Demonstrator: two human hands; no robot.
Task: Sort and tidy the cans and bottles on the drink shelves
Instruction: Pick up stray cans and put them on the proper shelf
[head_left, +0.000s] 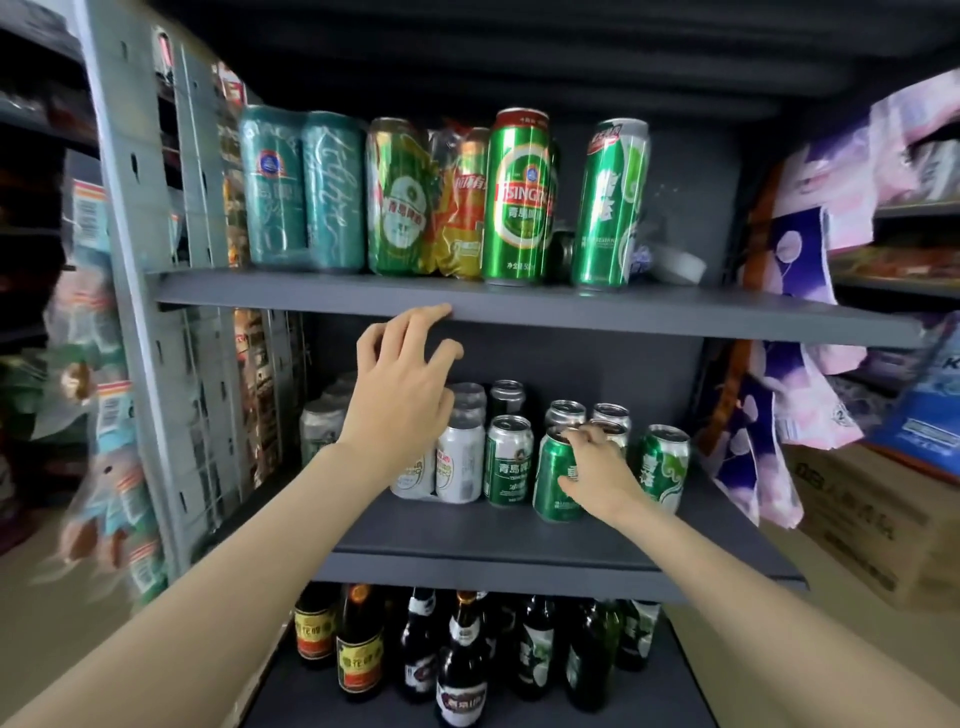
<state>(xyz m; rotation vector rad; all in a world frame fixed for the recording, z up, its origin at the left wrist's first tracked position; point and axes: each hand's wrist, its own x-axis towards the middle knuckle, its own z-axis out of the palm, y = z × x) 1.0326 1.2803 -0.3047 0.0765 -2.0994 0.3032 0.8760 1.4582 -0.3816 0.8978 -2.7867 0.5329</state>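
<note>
Gripping a short green can (557, 475) at the front of the middle shelf (519, 545), the right hand (597, 467) curls round its top and side; the left hand (402, 384), fingers spread and holding nothing, touches the upper shelf's edge (571, 306).

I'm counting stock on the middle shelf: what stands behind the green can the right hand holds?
Behind the green can, gripped by the right hand, at least three more can tops show. Their labels, and anything further back, are hidden.
</note>
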